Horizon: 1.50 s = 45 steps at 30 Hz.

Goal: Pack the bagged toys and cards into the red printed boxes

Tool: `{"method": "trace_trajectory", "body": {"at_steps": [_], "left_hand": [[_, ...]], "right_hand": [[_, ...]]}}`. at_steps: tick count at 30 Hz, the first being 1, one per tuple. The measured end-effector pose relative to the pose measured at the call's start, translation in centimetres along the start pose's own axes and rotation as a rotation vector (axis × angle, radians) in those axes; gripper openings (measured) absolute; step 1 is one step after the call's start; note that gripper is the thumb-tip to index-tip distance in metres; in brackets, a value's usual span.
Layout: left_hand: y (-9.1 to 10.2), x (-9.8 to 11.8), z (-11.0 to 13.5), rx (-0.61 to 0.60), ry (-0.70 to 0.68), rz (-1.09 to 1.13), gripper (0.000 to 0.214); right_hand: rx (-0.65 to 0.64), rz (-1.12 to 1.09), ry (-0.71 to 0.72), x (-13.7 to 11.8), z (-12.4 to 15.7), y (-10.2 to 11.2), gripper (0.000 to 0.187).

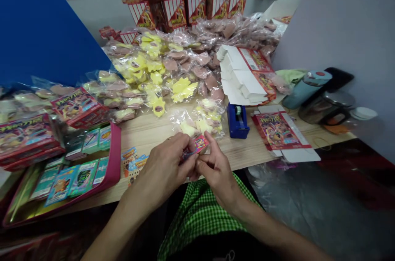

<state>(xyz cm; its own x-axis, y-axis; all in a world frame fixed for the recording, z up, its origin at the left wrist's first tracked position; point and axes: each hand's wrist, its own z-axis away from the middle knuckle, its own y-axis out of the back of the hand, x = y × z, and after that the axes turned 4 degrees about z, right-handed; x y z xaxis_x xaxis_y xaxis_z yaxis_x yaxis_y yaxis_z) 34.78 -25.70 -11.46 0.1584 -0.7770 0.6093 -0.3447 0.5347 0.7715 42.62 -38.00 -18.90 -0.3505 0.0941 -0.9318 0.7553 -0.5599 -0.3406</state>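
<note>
Near the table's front edge, my left hand (169, 155) and my right hand (218, 167) come together on a small colourful card (201, 143), pink and red with printing. The left fingers close over its left side, and the right fingers bend at its lower right. Part of the card is hidden by the fingers. Just beyond them lie clear bags with pale yellow and pink pieces (211, 118). To the left of my left hand, several printed cards (138, 163) lie on the wooden table (148, 133).
A pink-rimmed tin (115, 158) of cards and red boxes (78, 105) sit left. Bagged yellow (182, 88) and pink pieces (212, 84) are heaped behind. Rightward are a blue tape dispenser (238, 123), flattened cartons (243, 76), a red box (279, 130) and a blue bottle (308, 88).
</note>
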Motion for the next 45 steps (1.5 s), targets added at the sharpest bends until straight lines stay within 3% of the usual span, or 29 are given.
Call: {"method": "trace_trajectory", "body": {"at_steps": [3, 5, 9, 12, 14, 17, 19, 22, 24, 27, 32, 36, 41, 43, 45], "left_hand": [[0.2, 0.1, 0.2, 0.067, -0.031, -0.090, 0.013], [0.5, -0.4, 1.2, 0.164, 0.033, -0.062, 0.014], [-0.3, -3.0, 5.4, 0.457, 0.298, 0.123, 0.024], [-3.5, -5.2, 8.1, 0.433, 0.429, 0.070, 0.027], [-5.8, -5.9, 8.8, 0.440, 0.406, -0.124, 0.022], [-8.0, -5.1, 8.3, 0.421, 0.172, -0.313, 0.017], [-8.4, -4.1, 7.3, 0.220, 0.045, -0.299, 0.032], [-8.4, -3.3, 5.6, -0.104, 0.034, -0.280, 0.060], [-8.3, -3.5, 4.5, -0.204, 0.069, -0.276, 0.061], [-8.3, -4.2, 3.4, -0.248, 0.124, -0.202, 0.066], [-8.4, -4.7, 2.8, -0.202, 0.288, -0.103, 0.109], [-7.8, -4.0, 3.0, -0.069, 0.363, -0.037, 0.102], [-6.8, -2.3, 3.3, 0.084, 0.401, 0.106, 0.093], [-6.9, -2.0, 3.3, 0.159, 0.392, 0.116, 0.093], [-7.3, -1.9, 3.5, 0.247, 0.381, 0.082, 0.095]], "right_hand": [[-0.039, -0.011, -0.178, 1.3, 0.1, 1.3, 0.099], [0.009, 0.124, -0.180, 1.7, 0.2, 3.1, 0.092], [0.231, 0.753, 0.178, 0.7, -0.7, 7.7, 0.050], [0.239, 1.241, 0.395, -1.2, -2.6, 9.6, 0.048], [0.142, 1.470, 0.353, -2.4, -4.3, 9.5, 0.053], [0.061, 1.596, 0.150, -3.9, -7.6, 7.8, 0.038], [0.083, 1.610, 0.086, -4.5, -9.9, 6.3, 0.033], [0.080, 1.609, 0.029, -4.9, -13.0, 4.6, 0.032], [0.027, 1.575, -0.028, -5.1, -14.4, 4.5, 0.028], [-0.059, 1.478, -0.077, -5.6, -15.1, 5.4, 0.020], [-0.113, 1.284, -0.026, -7.3, -13.6, 7.8, 0.018], [-0.046, 1.128, 0.037, -9.9, -10.6, 8.9, 0.016], [-0.041, 0.561, 0.180, -11.3, -7.0, 8.5, 0.033], [0.003, 0.550, 0.219, -10.5, -6.0, 7.7, 0.033], [0.123, 0.704, 0.290, -9.2, -5.1, 6.7, 0.030]]}}
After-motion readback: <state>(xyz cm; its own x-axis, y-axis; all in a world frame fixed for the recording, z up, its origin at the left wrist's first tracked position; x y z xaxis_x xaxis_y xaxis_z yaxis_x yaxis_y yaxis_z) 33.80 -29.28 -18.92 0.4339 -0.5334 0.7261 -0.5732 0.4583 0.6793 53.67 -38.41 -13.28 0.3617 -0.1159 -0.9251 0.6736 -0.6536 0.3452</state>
